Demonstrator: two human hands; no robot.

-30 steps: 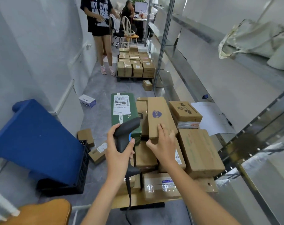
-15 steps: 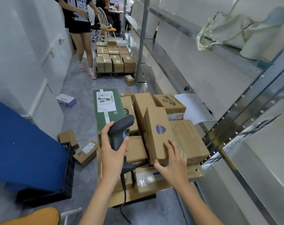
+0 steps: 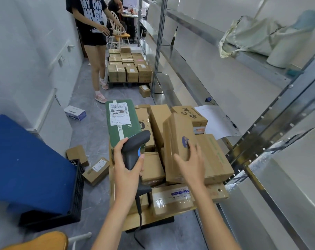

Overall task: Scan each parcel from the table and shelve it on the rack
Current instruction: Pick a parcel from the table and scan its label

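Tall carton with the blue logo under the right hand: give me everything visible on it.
The tall carton is a plain brown cardboard box, long and narrow, closed, with a small blue printed logo on its upper face. It is tilted, raised at the far end above the other parcels on the table. The right hand holds its near end, fingers spread over the logo face. No shipping label shows on the visible faces.

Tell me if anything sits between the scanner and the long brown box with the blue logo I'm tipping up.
Nothing visible does. The scanner in the left hand sits just left of the long brown box, which the right hand holds tilted up off the pile. Only open air and lower parcels lie between them.
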